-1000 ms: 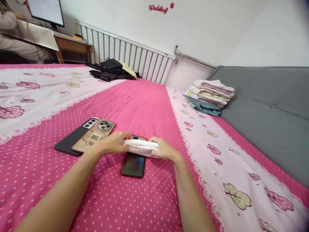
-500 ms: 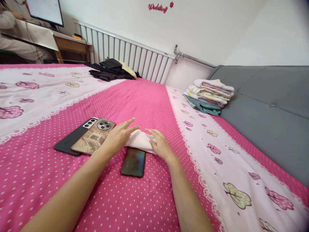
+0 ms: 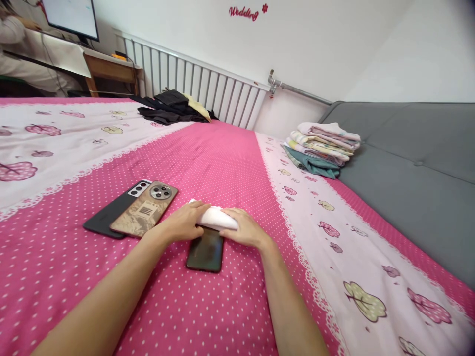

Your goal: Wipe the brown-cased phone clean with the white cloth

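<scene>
A folded white cloth [image 3: 217,218] lies across the upper end of a dark, glossy phone [image 3: 205,253] on the pink dotted bedspread. My left hand [image 3: 186,220] grips the cloth's left end, fingers over the top and thumb on the near side. Around its right end closes my right hand [image 3: 245,226], its thumb also on the near edge. The phone's top part is hidden under the cloth and thumbs. Left of my left hand, a tan patterned phone [image 3: 143,217] with a round camera ring partly overlaps a black phone [image 3: 107,212].
Dark clothes [image 3: 172,106] lie at the far edge of the bed, before a white radiator [image 3: 193,74]. A folded stack of cloths [image 3: 322,146] sits by the grey headboard [image 3: 404,148]. A person [image 3: 22,54] sits at a desk with a monitor [image 3: 70,17].
Both hands have come down and closed on the white cloth, which is now gathered into a narrower, thicker roll. The phones have stayed in place.
</scene>
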A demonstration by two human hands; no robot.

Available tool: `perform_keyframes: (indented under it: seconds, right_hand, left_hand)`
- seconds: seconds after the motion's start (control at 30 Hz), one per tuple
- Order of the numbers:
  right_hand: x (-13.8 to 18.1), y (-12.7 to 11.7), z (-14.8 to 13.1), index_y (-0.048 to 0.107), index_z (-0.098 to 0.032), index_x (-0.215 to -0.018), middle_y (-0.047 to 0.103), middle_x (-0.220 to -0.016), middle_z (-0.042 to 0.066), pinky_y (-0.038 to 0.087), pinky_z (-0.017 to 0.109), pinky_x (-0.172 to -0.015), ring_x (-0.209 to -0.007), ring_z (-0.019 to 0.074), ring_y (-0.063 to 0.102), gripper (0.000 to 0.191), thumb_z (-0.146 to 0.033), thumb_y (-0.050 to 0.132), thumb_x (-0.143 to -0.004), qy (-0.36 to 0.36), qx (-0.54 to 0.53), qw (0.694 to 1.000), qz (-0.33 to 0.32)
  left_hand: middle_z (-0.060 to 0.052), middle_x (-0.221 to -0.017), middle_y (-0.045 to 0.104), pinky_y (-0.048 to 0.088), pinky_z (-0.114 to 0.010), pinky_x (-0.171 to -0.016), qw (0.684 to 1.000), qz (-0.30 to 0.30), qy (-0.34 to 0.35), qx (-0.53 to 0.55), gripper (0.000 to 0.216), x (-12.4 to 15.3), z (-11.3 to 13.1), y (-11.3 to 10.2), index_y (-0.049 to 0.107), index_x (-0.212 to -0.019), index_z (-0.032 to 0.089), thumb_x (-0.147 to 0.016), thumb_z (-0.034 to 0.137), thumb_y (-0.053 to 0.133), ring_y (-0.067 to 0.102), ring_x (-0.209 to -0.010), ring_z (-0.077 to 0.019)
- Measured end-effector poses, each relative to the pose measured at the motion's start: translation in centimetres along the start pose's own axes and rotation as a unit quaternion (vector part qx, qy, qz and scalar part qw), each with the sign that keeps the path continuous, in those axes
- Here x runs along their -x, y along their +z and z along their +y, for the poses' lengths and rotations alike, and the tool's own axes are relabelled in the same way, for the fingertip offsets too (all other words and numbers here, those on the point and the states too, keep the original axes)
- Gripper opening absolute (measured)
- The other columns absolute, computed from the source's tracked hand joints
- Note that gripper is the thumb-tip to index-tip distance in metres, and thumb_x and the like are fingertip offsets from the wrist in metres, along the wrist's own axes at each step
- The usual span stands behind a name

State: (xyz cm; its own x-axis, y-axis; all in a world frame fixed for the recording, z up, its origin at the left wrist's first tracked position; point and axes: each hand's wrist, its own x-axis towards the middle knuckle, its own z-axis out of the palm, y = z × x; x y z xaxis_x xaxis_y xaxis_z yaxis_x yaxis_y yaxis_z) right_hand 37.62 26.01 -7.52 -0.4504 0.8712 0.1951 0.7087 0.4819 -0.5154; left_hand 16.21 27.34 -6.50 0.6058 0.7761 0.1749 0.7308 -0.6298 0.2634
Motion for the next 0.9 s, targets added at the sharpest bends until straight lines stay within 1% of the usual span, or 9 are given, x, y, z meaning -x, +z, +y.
perform_keyframes:
  seconds: [0.1,0.2,0.3,0.4,0.5,0.63,0.73,0.83,0.9]
  right_hand:
    - [0.0,0.1,0.1,0.054,-0.019,-0.124,0.056,-0.123,0.009,0.036,0.039,-0.098,-0.112,0.0245,0.049,0.062,-0.017,0.065,-0.063,-0.015,0.0,1.0,-0.001]
    - [0.0,0.0,0.0,0.059,-0.019,-0.119,0.059,-0.116,0.007,0.041,0.034,-0.092,-0.104,0.022,0.053,0.059,-0.01,0.057,-0.06,-0.028,-0.006,1.0,-0.003]
    - [0.0,-0.1,-0.2,0.063,-0.02,-0.113,0.061,-0.109,0.006,0.044,0.03,-0.083,-0.095,0.0203,0.056,0.054,-0.011,0.056,-0.06,-0.016,-0.013,1.0,-0.01]
    - [0.0,-0.2,-0.2,0.066,-0.023,-0.107,0.062,-0.098,0.004,0.044,0.027,-0.073,-0.084,0.0184,0.057,0.049,-0.014,0.057,-0.06,0.003,-0.006,1.0,-0.019]
    - [0.0,-0.2,-0.2,0.069,-0.025,-0.097,0.063,-0.088,0.002,0.042,0.025,-0.067,-0.077,0.0168,0.057,0.042,-0.015,0.058,-0.058,0.023,0.005,0.999,-0.027]
    - [0.2,-0.6,-0.6,0.069,-0.024,-0.083,0.064,-0.079,-0.001,0.038,0.022,-0.059,-0.068,0.0141,0.056,0.033,-0.013,0.053,-0.057,0.046,-0.004,0.998,-0.044]
    - [0.3,-1.0,-0.9,0.066,-0.022,-0.077,0.061,-0.068,-0.003,0.034,0.021,-0.055,-0.063,0.0131,0.054,0.024,-0.015,0.051,-0.059,0.065,-0.009,0.996,-0.057]
    - [0.1,-1.2,-0.9,0.061,-0.02,-0.072,0.059,-0.066,-0.002,0.032,0.022,-0.054,-0.063,0.0137,0.052,0.012,-0.02,0.052,-0.063,0.089,-0.012,0.995,-0.043]
    - [-0.1,-1.0,-0.6,0.059,-0.02,-0.078,0.059,-0.071,-0.002,0.034,0.023,-0.056,-0.066,0.0148,0.052,0.015,-0.022,0.053,-0.064,0.117,-0.026,0.993,-0.018]
  left_hand:
    - [-0.012,-0.115,0.055,0.04,-0.032,-0.094,1.0,-0.006,-0.005,0.017,0.061,0.1,-0.4,0.2,0.048,-0.123,0.01,-0.061,0.009,0.05,0.05,-0.11,-0.0261]
    - [-0.009,-0.106,0.056,0.043,-0.03,-0.087,0.999,-0.02,-0.018,0.034,0.056,0.1,-0.6,0.1,0.054,-0.115,0.014,-0.06,0.007,0.049,0.055,-0.1,-0.0239]
    - [-0.007,-0.097,0.055,0.045,-0.028,-0.078,0.997,-0.037,-0.039,0.051,0.05,0.2,-0.4,-0.3,0.058,-0.109,0.017,-0.06,0.009,0.051,0.058,-0.086,-0.0209]
    - [-0.006,-0.091,0.054,0.045,-0.027,-0.072,0.996,-0.053,-0.049,0.048,0.043,0.2,0.1,-1.1,0.062,-0.1,0.017,-0.059,0.012,0.053,0.058,-0.079,-0.02]
    - [-0.006,-0.086,0.055,0.043,-0.027,-0.067,0.995,-0.077,-0.053,0.039,0.035,0.3,0.8,-1.9,0.066,-0.09,0.017,-0.058,0.014,0.053,0.058,-0.075,-0.0201]
    - [-0.006,-0.086,0.06,0.042,-0.026,-0.065,0.991,-0.109,-0.069,0.044,0.034,0.5,1.4,-3.1,0.067,-0.089,0.017,-0.058,0.019,0.053,0.058,-0.075,-0.0209]
    - [-0.003,-0.08,0.063,0.04,-0.025,-0.06,0.985,-0.144,-0.075,0.058,0.03,0.7,1.3,-3.9,0.067,-0.086,0.017,-0.06,0.022,0.053,0.059,-0.07,-0.0199]
    - [-0.001,-0.086,0.066,0.04,-0.024,-0.064,0.984,-0.142,-0.058,0.091,0.036,0.9,0.6,-4.3,0.062,-0.102,0.019,-0.069,0.024,0.048,0.059,-0.075,-0.0191]
    - [-0.002,-0.099,0.065,0.042,-0.025,-0.074,0.987,-0.115,-0.044,0.106,0.043,1.0,0.1,-4.1,0.055,-0.117,0.021,-0.076,0.025,0.042,0.059,-0.086,-0.0192]
